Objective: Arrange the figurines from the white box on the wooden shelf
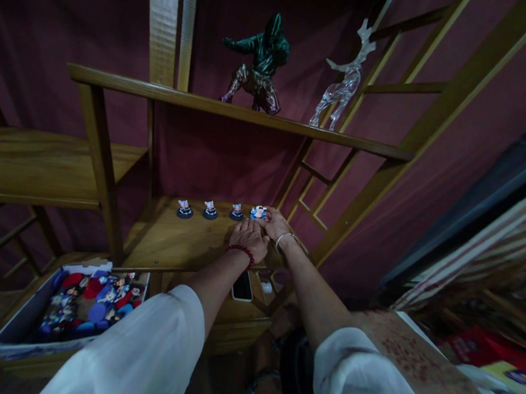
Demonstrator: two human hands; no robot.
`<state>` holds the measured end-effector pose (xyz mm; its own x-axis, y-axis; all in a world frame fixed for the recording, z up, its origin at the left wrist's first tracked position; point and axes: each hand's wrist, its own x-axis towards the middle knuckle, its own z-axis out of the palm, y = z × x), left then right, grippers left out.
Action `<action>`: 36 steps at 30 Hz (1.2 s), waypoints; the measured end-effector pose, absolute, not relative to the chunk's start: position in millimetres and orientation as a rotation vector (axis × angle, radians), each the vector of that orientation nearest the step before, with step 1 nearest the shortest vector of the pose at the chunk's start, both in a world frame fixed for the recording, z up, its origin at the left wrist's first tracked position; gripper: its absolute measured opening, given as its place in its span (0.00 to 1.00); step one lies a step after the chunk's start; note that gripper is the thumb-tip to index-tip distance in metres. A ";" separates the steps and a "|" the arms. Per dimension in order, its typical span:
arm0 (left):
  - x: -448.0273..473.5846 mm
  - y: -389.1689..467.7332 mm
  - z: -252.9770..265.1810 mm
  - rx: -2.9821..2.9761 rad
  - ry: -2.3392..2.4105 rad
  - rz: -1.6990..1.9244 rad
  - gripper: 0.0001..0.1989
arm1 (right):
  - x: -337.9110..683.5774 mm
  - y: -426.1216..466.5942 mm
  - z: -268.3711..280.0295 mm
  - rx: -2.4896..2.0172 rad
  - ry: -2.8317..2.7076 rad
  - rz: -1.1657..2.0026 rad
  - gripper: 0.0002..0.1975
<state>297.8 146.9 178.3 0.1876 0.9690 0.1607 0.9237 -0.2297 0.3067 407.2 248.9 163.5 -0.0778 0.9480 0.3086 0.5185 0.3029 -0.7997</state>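
Observation:
At the right end of a row on the wooden shelf is a small colourful figurine (258, 212), with blue, white and dark parts. My right hand (275, 224), wearing a silver bangle, has its fingers closed on the figurine's right side. My left hand (250, 237), with a red bead bracelet, is at its front, fingertips bent against its lower part; the base is hidden behind them. To the left stand three small figurines on round dark bases: the nearest figurine (237, 211), the middle figurine (210, 209) and the far-left figurine (185, 208).
Above, a shelf board (184, 96) carries a dark green crouching statue (263, 63) and a clear deer figure (344, 85). An open box (10, 337) of jumbled figurines sits low on the left. A phone (242, 286) lies below my left wrist. Wooden lattice (403, 89) rises at right.

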 end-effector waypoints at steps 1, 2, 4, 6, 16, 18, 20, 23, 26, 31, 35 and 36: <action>297.6 147.1 178.5 2.311 1.853 0.480 0.30 | 407.9 248.6 163.6 -1.340 -1.731 0.629 0.25; 297.3 147.1 178.7 2.314 1.852 0.479 0.29 | 408.6 248.6 163.6 -1.351 -1.740 0.618 0.25; 297.0 146.9 179.4 2.322 1.850 0.491 0.29 | 410.5 248.8 163.8 -1.384 -1.764 0.586 0.25; 296.9 146.8 179.9 2.324 1.848 0.500 0.29 | 412.1 249.0 164.2 -1.410 -1.789 0.555 0.25; 296.1 146.4 179.7 2.342 1.842 0.501 0.29 | 412.8 248.6 164.8 -1.428 -1.836 0.483 0.23; 295.7 145.5 181.0 2.341 1.838 0.498 0.28 | 413.0 247.4 165.2 -1.433 -1.833 0.494 0.24; 295.6 144.9 181.7 2.342 1.837 0.502 0.28 | 413.0 245.6 166.6 -1.442 -1.835 0.498 0.23; 295.7 144.9 181.5 2.350 1.834 0.514 0.29 | 412.1 241.7 170.2 -1.441 -1.831 0.514 0.23; 295.8 145.4 180.7 2.354 1.829 0.520 0.29 | 410.5 237.7 174.2 -1.428 -1.830 0.541 0.23; 295.8 145.1 181.2 2.357 1.828 0.501 0.29 | 410.3 237.1 174.2 -1.425 -1.821 0.526 0.22; 296.1 145.0 181.5 2.350 1.833 0.493 0.28 | 412.2 241.3 169.7 -1.427 -1.821 0.553 0.23; 296.2 145.1 181.3 2.347 1.833 0.489 0.28 | 412.5 242.0 169.2 -1.429 -1.819 0.554 0.23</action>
<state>296.2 145.1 181.3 0.2127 0.9610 0.1766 0.9212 -0.2575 0.2918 412.5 242.0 169.2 -0.1009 0.9526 0.2870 0.6305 0.2844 -0.7222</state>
